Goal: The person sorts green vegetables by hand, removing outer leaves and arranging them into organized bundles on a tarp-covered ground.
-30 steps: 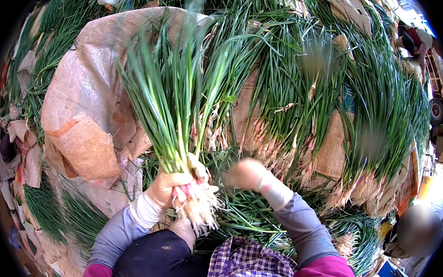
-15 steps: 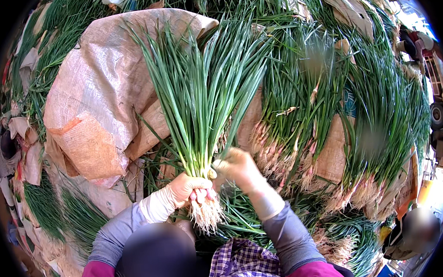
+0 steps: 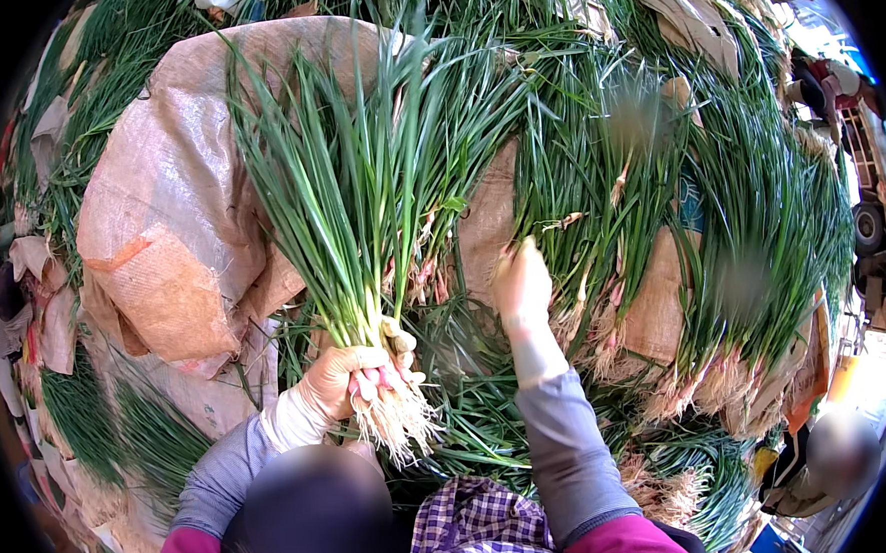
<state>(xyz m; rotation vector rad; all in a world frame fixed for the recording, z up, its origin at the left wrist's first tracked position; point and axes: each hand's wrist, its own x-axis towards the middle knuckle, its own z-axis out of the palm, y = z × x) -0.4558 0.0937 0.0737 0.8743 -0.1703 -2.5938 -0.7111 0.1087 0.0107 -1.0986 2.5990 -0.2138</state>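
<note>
My left hand (image 3: 340, 380), in a pale glove, is closed round a bunch of spring onions (image 3: 356, 241) just above their pink bulbs. The white roots (image 3: 395, 419) hang below the fist, and the long green leaves fan up and away from me. Farther right, my right hand (image 3: 523, 284) reaches to the left edge of a pile of spring onions (image 3: 599, 188). Its fingers are bent closed about the bulb ends there; how many stalks they hold is hidden.
A beige woven sack (image 3: 184, 200) lies bunched at left over more greens. At right are further spring onions (image 3: 761, 230) and a sacking strip (image 3: 655, 300). Loose leaves lie below my hands. Blurred round shapes cover part of the lower edge. A wheel (image 3: 869, 227) shows far right.
My right hand has left the held bunch and moved right and away to the pile. The bunch in my left hand has shifted slightly left and tilted, its leaves spreading left.
</note>
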